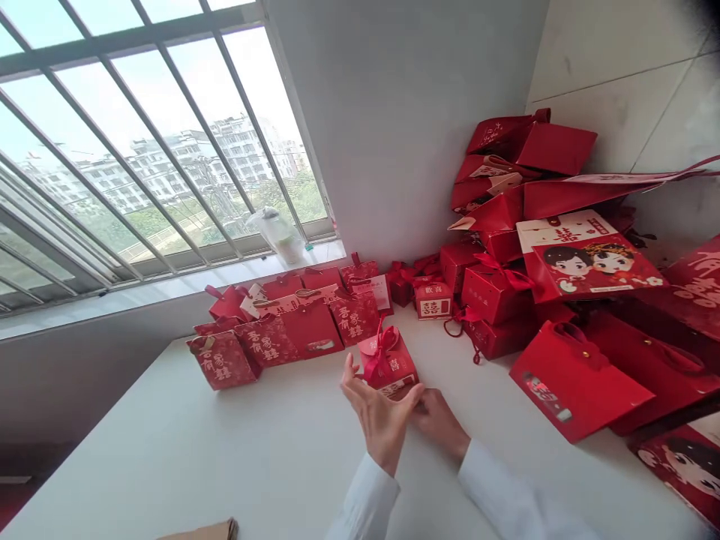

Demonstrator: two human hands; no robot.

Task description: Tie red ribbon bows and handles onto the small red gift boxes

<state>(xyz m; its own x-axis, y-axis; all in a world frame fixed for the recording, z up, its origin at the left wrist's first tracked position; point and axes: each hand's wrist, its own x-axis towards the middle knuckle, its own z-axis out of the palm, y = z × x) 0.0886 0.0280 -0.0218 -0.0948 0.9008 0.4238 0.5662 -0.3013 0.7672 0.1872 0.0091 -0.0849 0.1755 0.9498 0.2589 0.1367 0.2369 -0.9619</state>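
Observation:
A small red gift box (402,361) with a red ribbon bow (385,346) on top stands on the white table in front of me. My left hand (378,411) spans its near side, fingers at the left edge and thumb at the near right corner. Curled fingers of my right hand (442,424) meet the box's lower near right corner, their tips partly hidden by the left thumb. Just beyond the box stands a smaller red and white box (433,298). To the left is a row of red gift bags (267,339) with white characters.
A tall pile of red boxes and bags (554,146) leans by the right wall. Nearer on the right lies a flat red bag (574,382). A clear plastic cup (281,236) stands on the sill of the barred window. Brown cardboard (208,531) shows at the table's front.

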